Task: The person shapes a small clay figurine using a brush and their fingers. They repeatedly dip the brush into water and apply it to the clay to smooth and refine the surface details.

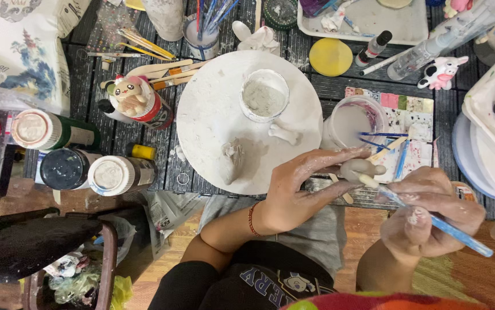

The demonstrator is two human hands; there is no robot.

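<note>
Seen from above, the right hand pinched a blue-handled brush against a small grey clay piece, which the left hand gripped at fingertips for steadiness. At eleven o'clock, a round white board carried a tub of pale slip; beyond the clay, a cup of cloudy water.

The worktop is a dark slatted surface, dusty with clay. A round white board lies in its middle. Far of the board stand a cup of brushes and a white tray, with a yellow lid just right of the board. To the left stand paint bottles and a can topped by a small figurine. On the right sit a water cup, a stained paint palette and a toy cow.
</note>
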